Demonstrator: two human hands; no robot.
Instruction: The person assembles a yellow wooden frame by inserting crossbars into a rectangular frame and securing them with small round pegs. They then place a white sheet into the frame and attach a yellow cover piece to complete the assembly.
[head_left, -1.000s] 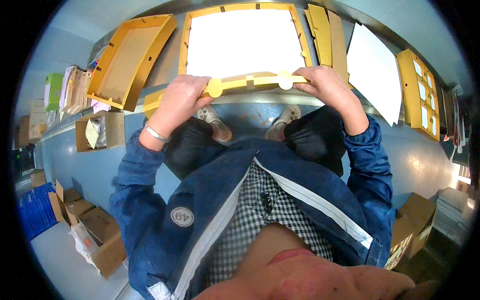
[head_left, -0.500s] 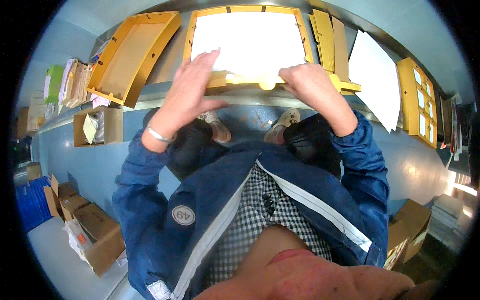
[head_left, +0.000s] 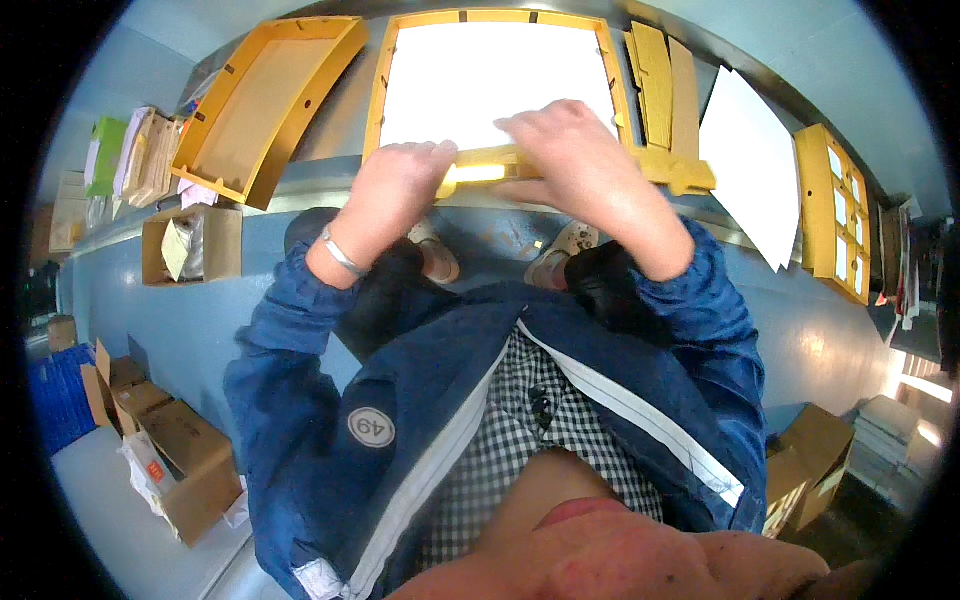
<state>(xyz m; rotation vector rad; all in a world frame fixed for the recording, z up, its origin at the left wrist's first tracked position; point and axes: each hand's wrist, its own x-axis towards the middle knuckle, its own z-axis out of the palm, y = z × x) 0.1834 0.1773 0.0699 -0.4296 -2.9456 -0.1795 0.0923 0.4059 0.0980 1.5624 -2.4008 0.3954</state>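
A shallow yellow tray [head_left: 375, 110] with a bright white bottom [head_left: 470, 80] lies on the bench in front of me. Along its near edge runs a long yellow cardboard strip [head_left: 680, 172] with tabs, its right end reaching past the tray. My left hand [head_left: 398, 190] has its fingers curled round the strip's left end. Over the middle of the strip is my right hand [head_left: 575, 150], its fingers stretched out, the thumb apart and lower down. The right hand is a little smeared and covers part of the strip, so contact there is hard to judge.
A second yellow tray [head_left: 270, 120] leans at the left. Yellow strips [head_left: 652, 85], white sheets [head_left: 750, 165] and a yellow case with white panels [head_left: 835, 215] lie at the right. Cardboard boxes [head_left: 190, 245] stand left, with larger ones [head_left: 195, 480] lower left.
My left hand has closed on the strip's left end after hovering open. My right hand has let go, opened and shifted left along the strip, which now lies slightly lower.
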